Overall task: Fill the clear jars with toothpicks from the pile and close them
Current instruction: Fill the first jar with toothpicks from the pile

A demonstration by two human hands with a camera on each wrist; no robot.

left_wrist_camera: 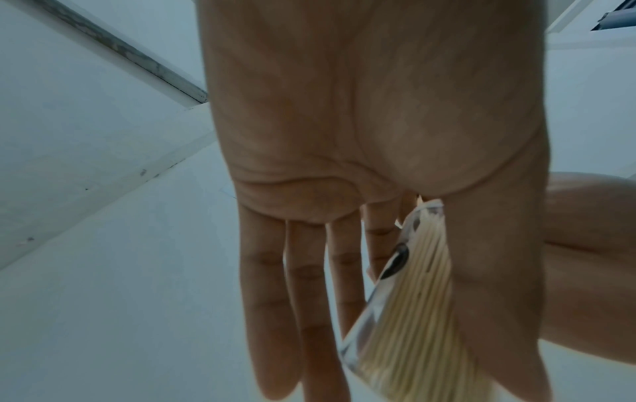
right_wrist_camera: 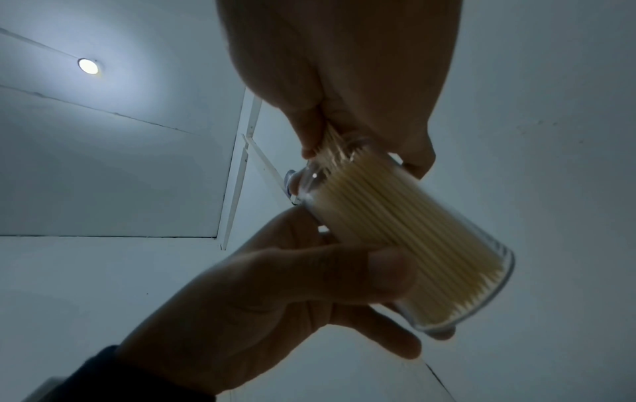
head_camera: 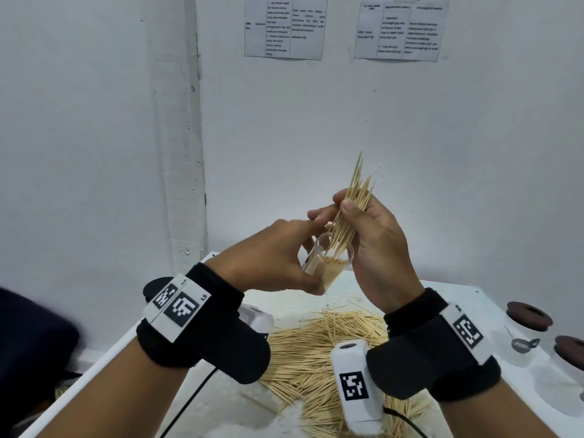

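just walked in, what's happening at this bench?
A person is filling a clear jar with toothpicks. The left hand holds the jar tilted above the table; the right hand grips a bundle of toothpicks and feeds its lower ends into the open mouth. The jar already looks mostly full. A loose pile remains on the table, and two brown-lidded jars stand at the right.

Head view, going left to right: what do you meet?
Left wrist band → left hand → clear jar → toothpick bundle → right hand → brown-lidded jars.
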